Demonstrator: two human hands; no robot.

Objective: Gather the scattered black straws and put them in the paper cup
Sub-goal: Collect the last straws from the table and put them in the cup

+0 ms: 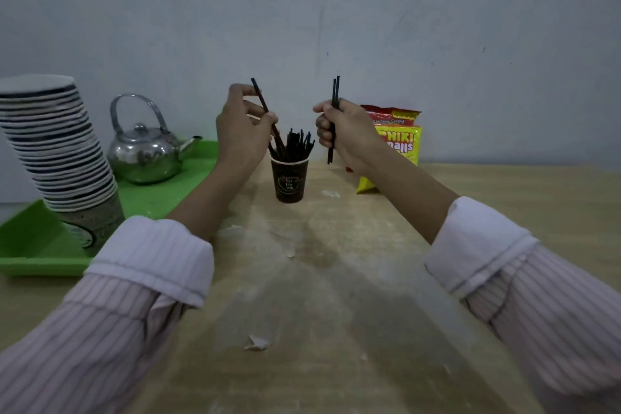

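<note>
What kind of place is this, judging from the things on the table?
Probably a small drinks or snack stall: a stack of paper cups, a metal kettle on a green tray, and snack packets.

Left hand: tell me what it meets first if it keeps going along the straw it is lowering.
Probably the bunch of black straws standing in the paper cup: the left hand slants its straw down toward the rim. Depth is uncertain.

At far left a green tray [30, 264] sits on the wooden table [353, 279], bearing a tall, leaning stack of paper cups [57, 148] at its near end and a shiny metal kettle [146, 153] at its far end. Far right of centre, a yellow snack bag [401, 144] stands before a red snack bag [391, 115], against the grey wall [302, 17].
</note>
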